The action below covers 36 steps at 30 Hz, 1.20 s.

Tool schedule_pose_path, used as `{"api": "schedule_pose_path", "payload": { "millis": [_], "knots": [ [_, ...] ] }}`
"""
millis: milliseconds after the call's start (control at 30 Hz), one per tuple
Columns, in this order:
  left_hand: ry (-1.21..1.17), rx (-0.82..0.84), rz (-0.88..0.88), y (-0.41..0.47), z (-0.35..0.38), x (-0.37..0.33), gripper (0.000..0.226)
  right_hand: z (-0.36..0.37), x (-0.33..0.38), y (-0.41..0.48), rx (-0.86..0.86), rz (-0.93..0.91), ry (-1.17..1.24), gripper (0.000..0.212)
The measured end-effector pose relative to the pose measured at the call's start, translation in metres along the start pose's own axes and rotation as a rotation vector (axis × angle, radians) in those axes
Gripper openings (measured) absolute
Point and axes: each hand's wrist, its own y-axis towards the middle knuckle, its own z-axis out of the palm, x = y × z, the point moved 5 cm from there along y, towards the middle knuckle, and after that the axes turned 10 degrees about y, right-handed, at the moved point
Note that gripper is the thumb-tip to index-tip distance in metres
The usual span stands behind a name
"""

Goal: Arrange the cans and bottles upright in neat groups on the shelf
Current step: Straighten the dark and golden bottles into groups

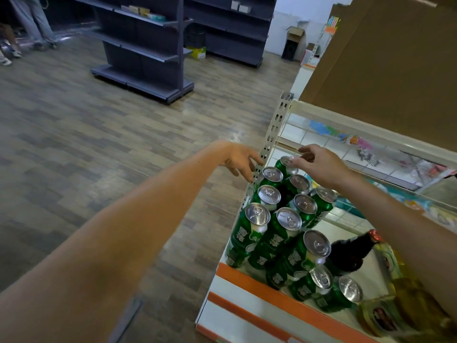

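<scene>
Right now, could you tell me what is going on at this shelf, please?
A person is sorting drinks on a white and orange shelf. The right hand pinches the top of the rear can in a group of upright green cans; the left hand hovers open by the shelf post. A dark bottle is beside them.

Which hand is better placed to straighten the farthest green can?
The right hand: its thumb touches the top of the farthest can. The left hand hangs open outside the shelf post, which stands between it and the cans.
</scene>
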Motion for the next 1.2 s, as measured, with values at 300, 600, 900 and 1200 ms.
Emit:
{"api": "schedule_pose_path", "payload": {
  "millis": [300,600,900,1200],
  "knots": [
    [0.093,-0.099,-0.031,-0.042,0.007,-0.056,0.077,-0.021,0.010,-0.050,-0.033,-0.052,0.063,0.060],
    [0.199,-0.140,-0.024,-0.079,0.052,-0.138,0.075,-0.073,-0.008,-0.124,-0.092,-0.087,0.098,0.060],
    [0.360,-0.114,0.070,-0.107,0.131,-0.275,0.074,-0.182,-0.065,-0.247,-0.245,-0.048,0.087,0.060],
    [0.511,-0.046,0.313,-0.088,0.257,-0.476,0.071,-0.316,-0.192,-0.406,-0.459,0.177,0.022,0.063]
  ]
}}
